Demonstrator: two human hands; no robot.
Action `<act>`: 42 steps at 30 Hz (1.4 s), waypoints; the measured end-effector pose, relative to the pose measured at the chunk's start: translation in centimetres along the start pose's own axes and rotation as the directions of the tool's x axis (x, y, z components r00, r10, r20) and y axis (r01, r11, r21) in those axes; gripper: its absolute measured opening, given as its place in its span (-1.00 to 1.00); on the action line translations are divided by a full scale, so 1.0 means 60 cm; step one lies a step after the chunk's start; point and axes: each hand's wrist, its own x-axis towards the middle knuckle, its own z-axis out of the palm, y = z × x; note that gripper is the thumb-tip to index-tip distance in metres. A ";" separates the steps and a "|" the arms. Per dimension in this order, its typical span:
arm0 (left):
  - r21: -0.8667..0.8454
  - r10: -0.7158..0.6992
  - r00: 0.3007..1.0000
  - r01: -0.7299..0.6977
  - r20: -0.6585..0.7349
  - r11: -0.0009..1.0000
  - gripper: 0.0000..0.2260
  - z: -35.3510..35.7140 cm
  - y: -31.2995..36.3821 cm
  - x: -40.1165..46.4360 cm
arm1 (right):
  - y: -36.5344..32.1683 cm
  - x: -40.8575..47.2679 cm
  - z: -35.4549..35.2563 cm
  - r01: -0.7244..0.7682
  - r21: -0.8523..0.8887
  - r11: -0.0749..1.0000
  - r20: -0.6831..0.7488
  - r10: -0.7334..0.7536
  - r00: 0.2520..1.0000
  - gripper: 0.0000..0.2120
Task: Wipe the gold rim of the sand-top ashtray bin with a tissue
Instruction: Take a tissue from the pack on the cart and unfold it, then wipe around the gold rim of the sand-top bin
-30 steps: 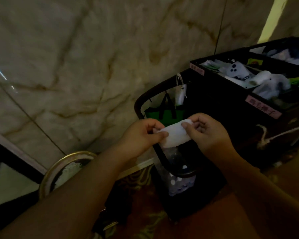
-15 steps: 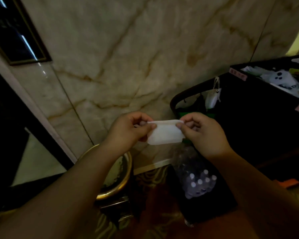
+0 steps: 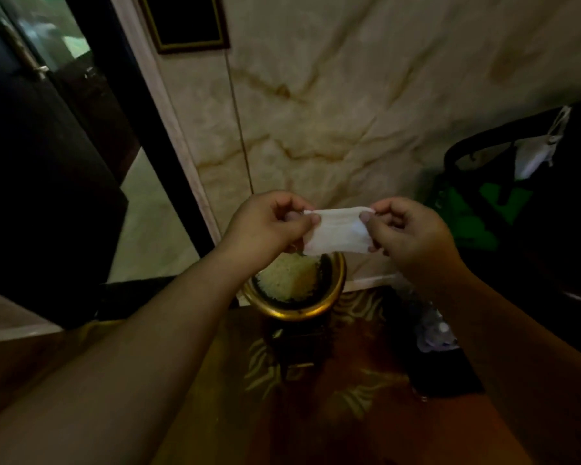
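A white folded tissue [image 3: 337,231] is stretched between my two hands at mid-frame. My left hand [image 3: 265,226] pinches its left edge and my right hand [image 3: 406,233] pinches its right edge. Directly below the tissue stands the ashtray bin with its gold rim [image 3: 316,310] and pale sand [image 3: 289,276] on top. The hands are held above the bin and do not touch it. My left forearm hides the rim's left side.
A marble wall [image 3: 349,95] rises behind the bin. A dark cleaning cart [image 3: 534,229] with a green bag and a hanging white mask stands at the right, bottled water [image 3: 436,330] at its foot. A dark doorway and door lie at the left. Patterned carpet covers the floor.
The view has swung left and down, bringing the ashtray bin under my hands and pushing the cart to the right edge. Both hands still hold the tissue, now spread a little wider.
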 end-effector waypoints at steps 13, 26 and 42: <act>0.074 -0.045 0.991 0.055 -0.125 0.996 -0.94 -0.009 -0.110 -0.070 | 0.061 -0.026 0.070 0.012 -0.215 0.976 0.071 0.003 0.997 -0.86; 0.039 0.012 0.964 -0.002 -0.266 0.999 -0.92 0.058 -0.319 -0.069 | 0.249 -0.038 0.157 0.147 -0.047 0.988 0.054 -0.144 0.988 -0.87; 0.182 0.341 0.867 -0.293 -0.362 0.939 -0.96 0.121 -0.553 -0.029 | 0.498 -0.034 0.274 0.199 0.375 0.905 -0.018 -0.208 0.978 -0.94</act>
